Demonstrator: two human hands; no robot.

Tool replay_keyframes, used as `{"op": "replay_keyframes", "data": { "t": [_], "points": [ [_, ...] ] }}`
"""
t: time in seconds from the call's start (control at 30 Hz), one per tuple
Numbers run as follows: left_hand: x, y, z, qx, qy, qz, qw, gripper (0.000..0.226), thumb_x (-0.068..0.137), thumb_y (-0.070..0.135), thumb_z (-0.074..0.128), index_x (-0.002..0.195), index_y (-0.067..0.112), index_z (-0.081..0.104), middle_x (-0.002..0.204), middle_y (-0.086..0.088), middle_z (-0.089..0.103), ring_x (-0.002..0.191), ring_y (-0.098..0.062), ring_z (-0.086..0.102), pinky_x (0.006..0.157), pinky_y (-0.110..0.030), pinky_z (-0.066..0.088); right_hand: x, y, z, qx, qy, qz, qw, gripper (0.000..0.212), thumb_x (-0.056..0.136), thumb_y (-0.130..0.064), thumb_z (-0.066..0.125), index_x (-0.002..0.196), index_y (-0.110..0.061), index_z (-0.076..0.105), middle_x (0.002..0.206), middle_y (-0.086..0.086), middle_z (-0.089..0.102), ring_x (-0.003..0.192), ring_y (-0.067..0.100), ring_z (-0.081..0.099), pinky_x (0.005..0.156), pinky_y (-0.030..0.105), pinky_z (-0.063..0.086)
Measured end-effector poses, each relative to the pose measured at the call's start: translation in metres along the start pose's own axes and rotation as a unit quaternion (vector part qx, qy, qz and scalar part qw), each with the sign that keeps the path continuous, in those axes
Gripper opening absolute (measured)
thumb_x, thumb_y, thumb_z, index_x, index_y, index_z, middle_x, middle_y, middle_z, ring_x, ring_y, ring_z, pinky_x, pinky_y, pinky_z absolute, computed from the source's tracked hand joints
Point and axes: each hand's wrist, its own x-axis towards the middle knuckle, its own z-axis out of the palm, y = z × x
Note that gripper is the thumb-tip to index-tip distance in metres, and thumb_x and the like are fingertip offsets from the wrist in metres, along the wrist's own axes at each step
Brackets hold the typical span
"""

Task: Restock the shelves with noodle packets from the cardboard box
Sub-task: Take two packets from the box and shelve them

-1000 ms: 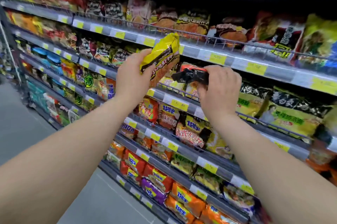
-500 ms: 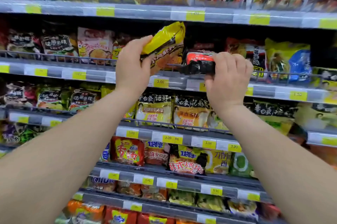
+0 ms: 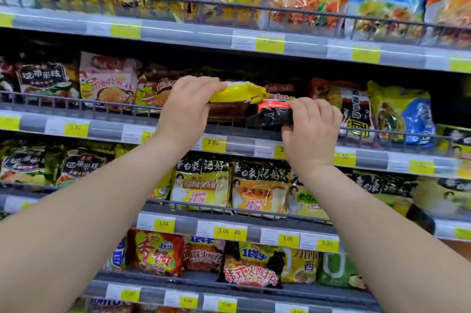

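My left hand (image 3: 186, 108) grips a yellow noodle packet (image 3: 238, 92), held flat with its far end pushed over the wire rail of the second shelf (image 3: 107, 129). My right hand (image 3: 312, 131) grips a black and red noodle packet (image 3: 272, 113), resting on that same rail just right of the yellow one. The two packets touch at their ends. Both sit in a dark gap between shelved packets. The cardboard box is out of view.
Four shelf levels full of noodle packets face me, each with a wire front rail (image 3: 229, 9) and yellow price tags (image 3: 213, 143). A yellow and blue packet (image 3: 402, 113) stands right of my right hand; a pink one (image 3: 108, 78) stands to the left.
The view has moved closer and squarer to the shelves. My left hand has tipped the yellow packet from upright to flat and pushed it toward the shelf gap. The right hand holds its packet at the rail.
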Motion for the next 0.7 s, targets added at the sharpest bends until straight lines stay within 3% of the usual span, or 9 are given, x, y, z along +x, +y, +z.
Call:
{"op": "replay_keyframes", "data": {
  "t": [0.17, 0.27, 0.37, 0.43, 0.5, 0.6, 0.7],
  "points": [
    [0.011, -0.022, 0.009, -0.013, -0.025, -0.031, 0.999, 0.042, 0.085, -0.008, 0.055, 0.122, 0.01, 0.061, 0.124, -0.02, 0.051, 0.116, -0.039, 0.045, 0.1, -0.033, 0.032, 0.013, -0.003, 0.01, -0.054, 0.01, 0.07, 0.996, 0.054, 0.068, 0.007, 0.062, 0.119, -0.011, 0.058, 0.121, 0.019, 0.048, 0.109, 0.034, 0.035, 0.1, 0.047, 0.026],
    [0.013, -0.032, 0.015, 0.012, 0.002, -0.043, 0.999, 0.039, 0.089, 0.001, 0.055, 0.123, 0.019, 0.062, 0.13, -0.021, 0.043, 0.121, -0.038, 0.032, 0.1, -0.037, 0.031, 0.02, -0.006, 0.011, -0.084, 0.019, 0.086, 0.993, 0.065, 0.067, 0.011, 0.06, 0.126, -0.016, 0.055, 0.118, 0.012, 0.029, 0.107, 0.032, 0.027, 0.1, 0.048, 0.025],
    [0.018, -0.038, 0.023, 0.077, 0.062, -0.06, 0.993, 0.038, 0.087, 0.012, 0.06, 0.121, 0.027, 0.06, 0.123, -0.011, 0.041, 0.11, -0.029, 0.029, 0.091, -0.044, 0.034, 0.026, -0.012, 0.011, -0.102, 0.039, 0.13, 0.985, 0.053, 0.066, 0.001, 0.071, 0.113, -0.016, 0.052, 0.1, 0.013, 0.042, 0.092, 0.027, 0.032, 0.084, 0.038, 0.024],
    [0.018, -0.036, 0.026, 0.081, 0.102, -0.065, 0.989, 0.034, 0.082, 0.008, 0.062, 0.112, 0.026, 0.062, 0.109, -0.005, 0.04, 0.097, -0.026, 0.034, 0.077, -0.038, 0.027, 0.026, -0.02, 0.008, -0.091, 0.036, 0.159, 0.982, 0.036, 0.069, -0.004, 0.073, 0.097, -0.014, 0.053, 0.084, 0.01, 0.052, 0.081, 0.027, 0.04, 0.07, 0.033, 0.023],
    [0.015, -0.036, 0.031, 0.078, 0.118, -0.037, 0.989, 0.03, 0.08, -0.001, 0.059, 0.099, 0.02, 0.066, 0.091, -0.006, 0.049, 0.08, -0.027, 0.04, 0.066, -0.032, 0.018, 0.024, -0.029, 0.009, -0.044, 0.003, 0.179, 0.983, 0.012, 0.08, -0.005, 0.063, 0.088, -0.013, 0.058, 0.079, 0.008, 0.056, 0.075, 0.031, 0.05, 0.066, 0.034, 0.025],
    [0.005, -0.035, 0.04, 0.075, 0.083, 0.0, 0.994, 0.027, 0.083, 0.0, 0.053, 0.097, 0.015, 0.07, 0.082, -0.007, 0.059, 0.07, -0.031, 0.051, 0.063, -0.032, 0.024, 0.012, -0.036, 0.015, -0.006, -0.027, 0.158, 0.987, 0.013, 0.086, -0.014, 0.057, 0.098, -0.011, 0.062, 0.089, 0.009, 0.061, 0.083, 0.032, 0.054, 0.07, 0.037, 0.036],
    [-0.003, -0.032, 0.051, 0.086, 0.008, -0.051, 0.995, 0.025, 0.09, 0.024, 0.051, 0.107, 0.02, 0.069, 0.106, -0.006, 0.063, 0.095, -0.034, 0.055, 0.074, -0.04, 0.039, 0.006, -0.04, 0.026, -0.001, -0.074, 0.129, 0.989, 0.034, 0.09, -0.029, 0.053, 0.119, -0.013, 0.058, 0.113, 0.008, 0.059, 0.103, 0.031, 0.052, 0.089, 0.046, 0.041]
  ]
}}
